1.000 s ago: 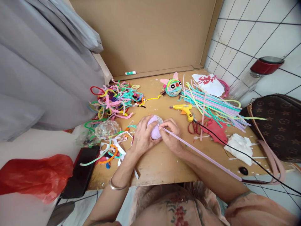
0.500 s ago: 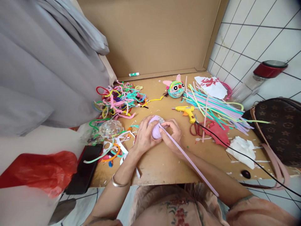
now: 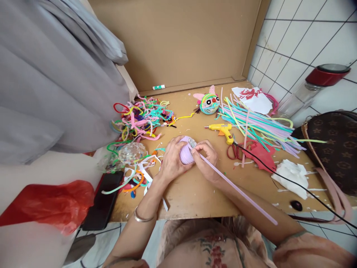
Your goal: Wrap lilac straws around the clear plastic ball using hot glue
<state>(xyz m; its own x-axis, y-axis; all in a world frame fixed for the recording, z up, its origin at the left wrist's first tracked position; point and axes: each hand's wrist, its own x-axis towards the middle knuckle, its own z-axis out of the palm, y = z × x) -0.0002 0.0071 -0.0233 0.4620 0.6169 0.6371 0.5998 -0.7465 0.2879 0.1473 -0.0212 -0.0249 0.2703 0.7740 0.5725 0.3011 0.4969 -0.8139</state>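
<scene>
My left hand [image 3: 173, 158] is wrapped round a ball [image 3: 186, 154] covered in rows of lilac pipe cleaner. A clear, glassy patch of the ball shows bare at its upper right. Between the thumb and fingers of my right hand [image 3: 205, 158] is a lilac pipe cleaner [image 3: 240, 190], pinched close to the ball. Its long free end slants down over my right forearm. Ahead of my hands stands a finished-looking ball animal [image 3: 209, 103] with pink ears, round eyes and a red nose. A yellow glue gun [image 3: 221, 129] lies to the right of it, nearer to me.
Tangled pipe cleaners [image 3: 139, 119] lie at the left, near a clear plastic ball [image 3: 132, 152] and a black phone [image 3: 103, 201]. Straight pipe cleaners [image 3: 259, 126], red scissors [image 3: 233, 152] and a white cloth [image 3: 291, 178] are at the right. The glue gun's black cord [image 3: 292, 179] crosses there.
My right hand has drawn slightly to the right of the ball, and the free end of the pipe cleaner has swung outward to the right. More of the ball's clear patch shows.
</scene>
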